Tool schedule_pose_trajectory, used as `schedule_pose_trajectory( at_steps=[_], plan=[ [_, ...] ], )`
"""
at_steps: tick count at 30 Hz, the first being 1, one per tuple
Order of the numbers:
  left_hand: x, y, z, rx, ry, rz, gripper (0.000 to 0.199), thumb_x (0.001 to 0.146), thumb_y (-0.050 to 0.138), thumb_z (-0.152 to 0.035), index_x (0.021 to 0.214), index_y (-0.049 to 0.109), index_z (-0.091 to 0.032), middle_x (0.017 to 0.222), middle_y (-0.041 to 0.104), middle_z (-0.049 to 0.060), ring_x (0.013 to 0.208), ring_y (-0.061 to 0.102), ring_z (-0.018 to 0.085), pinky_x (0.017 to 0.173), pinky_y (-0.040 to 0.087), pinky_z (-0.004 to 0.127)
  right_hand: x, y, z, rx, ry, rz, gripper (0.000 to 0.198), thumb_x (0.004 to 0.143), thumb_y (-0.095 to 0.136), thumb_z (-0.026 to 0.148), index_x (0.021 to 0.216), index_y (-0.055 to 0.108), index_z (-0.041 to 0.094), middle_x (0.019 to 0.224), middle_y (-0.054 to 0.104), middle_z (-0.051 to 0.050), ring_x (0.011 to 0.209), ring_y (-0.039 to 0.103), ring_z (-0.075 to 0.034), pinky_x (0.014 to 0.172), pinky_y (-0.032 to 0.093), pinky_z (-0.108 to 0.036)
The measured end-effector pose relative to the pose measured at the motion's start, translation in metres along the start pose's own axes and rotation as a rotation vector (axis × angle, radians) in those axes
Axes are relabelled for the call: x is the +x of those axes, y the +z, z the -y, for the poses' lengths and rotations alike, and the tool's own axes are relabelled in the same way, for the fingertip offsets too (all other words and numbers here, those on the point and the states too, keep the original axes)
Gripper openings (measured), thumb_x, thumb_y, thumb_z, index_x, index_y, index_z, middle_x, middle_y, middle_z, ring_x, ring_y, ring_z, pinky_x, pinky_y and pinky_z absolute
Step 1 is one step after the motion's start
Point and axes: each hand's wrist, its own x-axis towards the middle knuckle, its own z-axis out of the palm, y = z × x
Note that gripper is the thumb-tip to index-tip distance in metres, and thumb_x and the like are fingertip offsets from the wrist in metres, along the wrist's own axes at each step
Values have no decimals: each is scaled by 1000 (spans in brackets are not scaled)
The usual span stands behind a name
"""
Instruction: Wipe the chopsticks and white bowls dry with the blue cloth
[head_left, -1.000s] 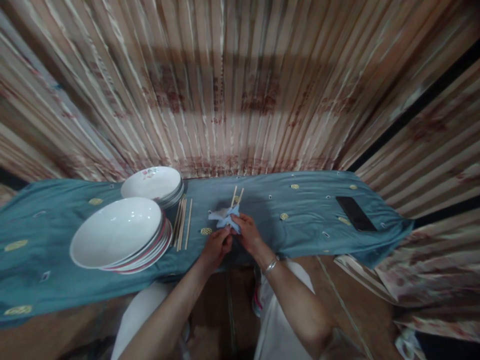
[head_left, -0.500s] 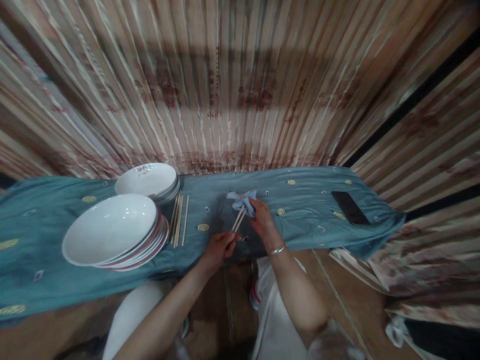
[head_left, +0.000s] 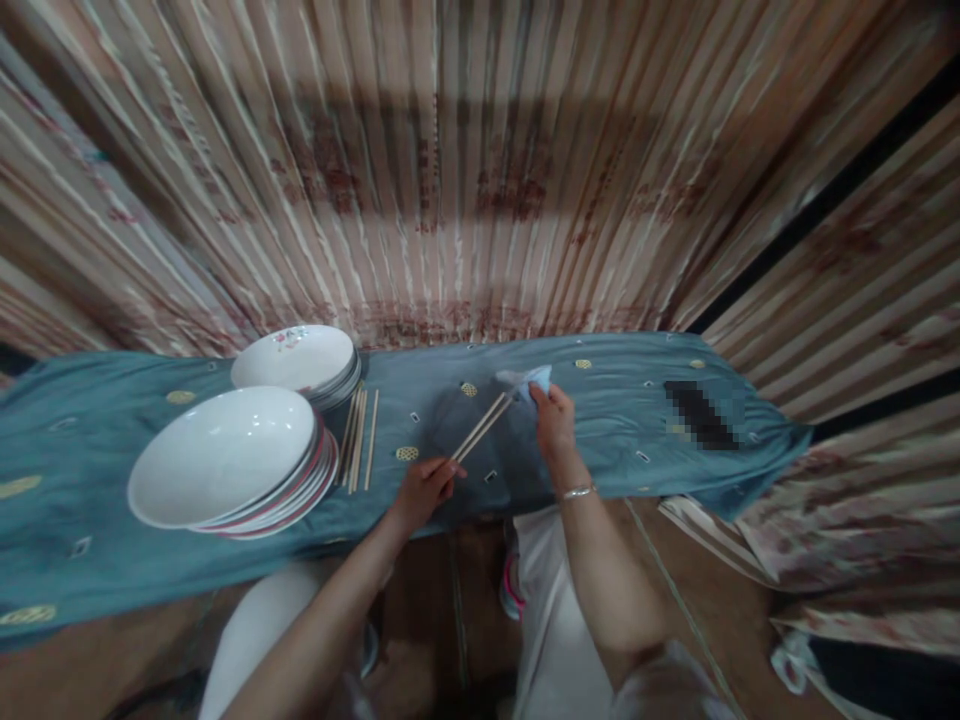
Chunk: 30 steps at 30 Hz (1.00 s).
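While the left hand [head_left: 427, 492] pinches a pair of wooden chopsticks [head_left: 478, 430] between thumb and curled fingers, at the end nearer the person, the shafts slant up and away to the right, out ahead of the knuckles! Over on the other side, the right hand [head_left: 555, 422], silver bracelet [head_left: 578, 492] on its wrist, has a light blue cloth [head_left: 534, 379] pinched in its fingertips, the fabric spilling forward and left. The chopsticks' far tips sit right by the cloth's lower edge; touching or just apart, I cannot tell. Left of the left hand, more wooden chopsticks [head_left: 355, 440] lie side by side on the teal tablecloth [head_left: 600, 440], close against the front stack of white dishes [head_left: 225, 460], with a flower-patterned stack [head_left: 296, 360] behind.
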Motion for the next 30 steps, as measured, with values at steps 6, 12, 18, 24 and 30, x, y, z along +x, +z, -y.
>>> schedule_pose_trajectory(
  at_steps=[6, 12, 18, 24, 30],
  plan=[
    [7, -23, 2, 33, 64, -110, 40, 65, 61, -56, 68, 65, -17, 44, 40, -7, 43, 36, 9, 44, 25, 22, -18, -11, 11, -745, -377, -5, 34, 80, 49, 28, 110, 59, 14, 98, 68, -9, 91, 61, -21, 84, 49, -36],
    [8, -30, -1, 298, 168, -167, 33, 74, 55, -48, 67, 66, -17, 43, 44, -5, 44, 38, 10, 46, 28, 23, -51, 14, 16, -1200, -593, 336, 55, 88, 45, 20, 143, 35, 19, 148, 39, -15, 126, 50, -23, 97, 48, -37],
    [8, -26, 0, 260, 133, -56, 38, 73, 54, -52, 65, 65, -17, 43, 43, -4, 43, 37, 10, 44, 26, 22, -50, 27, 24, -1481, -716, 517, 37, 94, 41, 18, 130, 52, 19, 146, 43, -14, 109, 60, -22, 93, 49, -34],
    [5, -27, 0, 181, 14, 30, 40, 67, 57, -55, 65, 64, -16, 41, 41, -6, 40, 34, 8, 42, 23, 21, -51, 19, 32, -1576, -747, 671, 25, 96, 39, 17, 106, 62, 18, 111, 67, -11, 95, 60, -20, 86, 45, -31],
    [5, -33, -7, 283, 73, 5, 39, 64, 62, -56, 63, 65, -17, 45, 51, -4, 39, 35, 7, 40, 24, 21, -66, 4, 37, -1617, -698, 721, 17, 93, 46, 14, 93, 62, 19, 91, 68, -7, 85, 61, -20, 77, 43, -29]
  ],
)
